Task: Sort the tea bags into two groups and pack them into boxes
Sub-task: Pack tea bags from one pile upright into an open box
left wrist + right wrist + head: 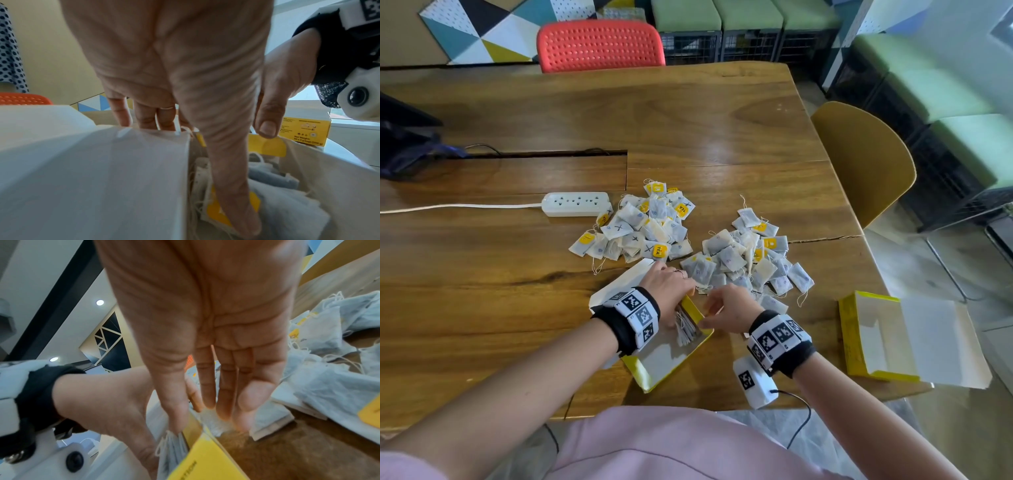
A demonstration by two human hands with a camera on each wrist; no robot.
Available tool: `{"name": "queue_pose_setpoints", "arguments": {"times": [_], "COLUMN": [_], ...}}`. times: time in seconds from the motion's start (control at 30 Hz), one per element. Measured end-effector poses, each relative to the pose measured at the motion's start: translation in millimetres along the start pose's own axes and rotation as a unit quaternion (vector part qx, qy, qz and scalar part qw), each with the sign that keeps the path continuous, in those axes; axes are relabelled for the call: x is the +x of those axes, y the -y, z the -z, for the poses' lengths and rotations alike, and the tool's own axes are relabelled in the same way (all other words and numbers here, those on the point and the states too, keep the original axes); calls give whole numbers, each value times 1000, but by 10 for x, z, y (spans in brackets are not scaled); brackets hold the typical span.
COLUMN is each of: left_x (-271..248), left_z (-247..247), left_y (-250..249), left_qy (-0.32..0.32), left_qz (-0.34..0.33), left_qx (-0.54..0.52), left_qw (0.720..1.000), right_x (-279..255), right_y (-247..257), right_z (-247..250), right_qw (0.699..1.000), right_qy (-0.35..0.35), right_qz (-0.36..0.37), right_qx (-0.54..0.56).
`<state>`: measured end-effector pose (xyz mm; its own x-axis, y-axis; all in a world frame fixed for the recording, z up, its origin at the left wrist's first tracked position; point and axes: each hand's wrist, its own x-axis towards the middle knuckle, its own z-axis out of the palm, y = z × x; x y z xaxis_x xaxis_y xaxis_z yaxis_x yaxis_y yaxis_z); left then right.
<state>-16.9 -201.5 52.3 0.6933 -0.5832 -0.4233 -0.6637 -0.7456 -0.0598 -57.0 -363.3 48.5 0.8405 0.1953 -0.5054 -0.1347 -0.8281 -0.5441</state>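
Two heaps of tea bags lie on the wooden table [517,274]: an X-marked heap [633,226] at the left and a heap without crosses [746,257] at the right. An open yellow box [667,358] stands just before them, with several tea bags [686,330] standing in it. My left hand [671,284] lies over its far end. The left thumb [232,186] presses on the bags [287,207] inside. My right hand [722,308] pinches the box's yellow end wall [205,456], thumb [176,415] inside, straight fingers [226,394] outside.
A second open yellow box [852,335] sits at the table's right front edge. A white power strip [575,204] and its cable lie left of the heaps. A red chair [599,44] stands behind the table, a yellow chair [866,161] to its right, and a dark bag [407,147] at the far left.
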Motion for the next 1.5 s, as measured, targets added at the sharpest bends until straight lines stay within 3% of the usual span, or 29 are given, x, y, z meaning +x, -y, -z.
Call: {"name": "queue_pose_setpoints", "arguments": {"times": [0.37,0.57,0.7,0.83,0.97,1.1,1.3,1.4,1.5], "left_x": [-118,-95,7,77,101,76,-25,-108,-208], "left_z": [30,-23,2,53,57,80,124,139,155], "left_y": [145,11,-76,-61,-41,-6,84,155,238], "left_qy": [9,0,18,43,63,64,54,56,17], "left_qz": [42,-14,-42,-29,-12,-3,16,37,61], "left_qx": [-48,-12,-60,-70,-45,-59,-90,-131,-191], "left_qw": [998,1000,997,996,997,996,994,989,980], "right_x": [-75,-76,-49,-34,-41,-2,-41,-63,-120], "right_y": [-285,-420,-416,-361,-274,-242,-348,-502,-678], "right_z": [219,228,223,191,27,-14,134,255,319], "right_qw": [997,994,994,996,999,999,998,994,988], "right_qy": [-68,-90,-84,-70,-5,0,-32,-85,-129], "right_qz": [2,-14,-13,-2,16,11,22,-18,-64], "right_qx": [46,64,66,64,44,33,50,65,51]}}
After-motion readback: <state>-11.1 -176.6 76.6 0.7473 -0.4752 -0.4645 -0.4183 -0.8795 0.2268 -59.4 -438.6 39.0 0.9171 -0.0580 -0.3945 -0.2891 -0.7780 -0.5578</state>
